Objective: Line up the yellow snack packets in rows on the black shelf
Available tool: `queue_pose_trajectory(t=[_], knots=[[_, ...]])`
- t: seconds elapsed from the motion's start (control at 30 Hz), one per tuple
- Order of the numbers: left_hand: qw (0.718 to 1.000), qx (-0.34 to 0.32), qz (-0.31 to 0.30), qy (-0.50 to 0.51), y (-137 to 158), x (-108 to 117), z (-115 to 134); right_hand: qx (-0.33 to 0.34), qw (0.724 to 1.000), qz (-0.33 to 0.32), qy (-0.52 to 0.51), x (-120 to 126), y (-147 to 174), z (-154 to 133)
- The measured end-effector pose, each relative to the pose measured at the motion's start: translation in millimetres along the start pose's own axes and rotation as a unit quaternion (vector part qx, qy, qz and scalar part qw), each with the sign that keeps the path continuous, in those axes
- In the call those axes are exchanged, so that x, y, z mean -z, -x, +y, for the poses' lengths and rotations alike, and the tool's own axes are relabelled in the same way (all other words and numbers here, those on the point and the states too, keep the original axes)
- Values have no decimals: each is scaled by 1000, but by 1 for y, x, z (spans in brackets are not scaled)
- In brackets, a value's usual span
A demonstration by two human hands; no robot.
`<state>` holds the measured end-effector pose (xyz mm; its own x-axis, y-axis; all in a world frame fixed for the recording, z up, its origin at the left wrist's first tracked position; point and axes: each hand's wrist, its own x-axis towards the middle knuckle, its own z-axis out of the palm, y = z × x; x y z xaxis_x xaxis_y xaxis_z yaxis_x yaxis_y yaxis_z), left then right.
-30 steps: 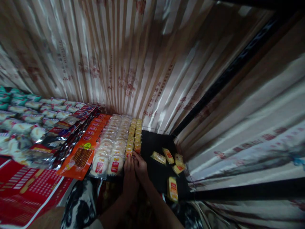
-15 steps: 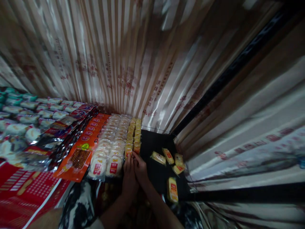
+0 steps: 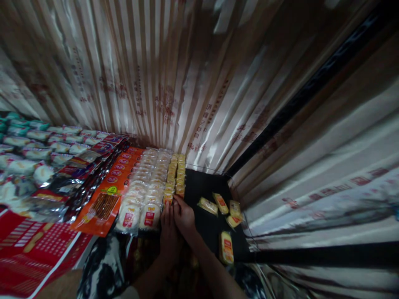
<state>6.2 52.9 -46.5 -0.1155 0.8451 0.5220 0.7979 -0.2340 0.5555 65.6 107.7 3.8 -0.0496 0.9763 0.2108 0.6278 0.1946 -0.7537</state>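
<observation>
At the near end of two narrow rows of yellow wrapped packets (image 3: 171, 176), the person's left hand (image 3: 168, 227) and right hand (image 3: 185, 215) sit side by side, touching. From where I stand, the left has its fingers out fairly straight and close together at the front of its row, while the right bends its fingers in at the foot of the neighbouring one; the dimness hides whether either actually grips a packet. Placed so close, the hands seem able to steady both rows at once.

The packets run one behind another, probably so each backs the next and little room is lost. Just left, round white wafers (image 3: 150, 216) in clear wrappers overlap in the same fashion, front labels turned towards the person, likely for easy reading. Beyond them, orange bags (image 3: 102, 207) are layered too. Right of the hands, five loose yellow packets (image 3: 208, 206) lie at odd angles on the black bench (image 3: 201, 180), apart from the rows yet near enough to reach.
</observation>
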Motion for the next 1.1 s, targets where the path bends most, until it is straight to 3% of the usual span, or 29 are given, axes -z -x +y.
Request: queue_pose_trajectory(t=[0.13,0.33,0.5,0.73,0.9,1.0,1.1], knots=[[1000,-13,6,-1,0,2,-2,-55,998,11,-24,-11,8,3],[999,17,-3,37,6,-5,-8,-50,985,17,-163,-19,11,11],[998,15,2,64,8,-10,-14,-69,980,76,-170,-23,14,11],[994,38,4,98,9,-11,-15,23,992,93,-84,-8,16,1],[990,56,29,128,6,-8,-6,148,984,65,73,21,-29,-24],[988,71,35,129,2,-2,1,194,960,-13,199,31,-75,-46],[989,78,39,121,0,0,4,200,915,-121,330,29,-114,-66]])
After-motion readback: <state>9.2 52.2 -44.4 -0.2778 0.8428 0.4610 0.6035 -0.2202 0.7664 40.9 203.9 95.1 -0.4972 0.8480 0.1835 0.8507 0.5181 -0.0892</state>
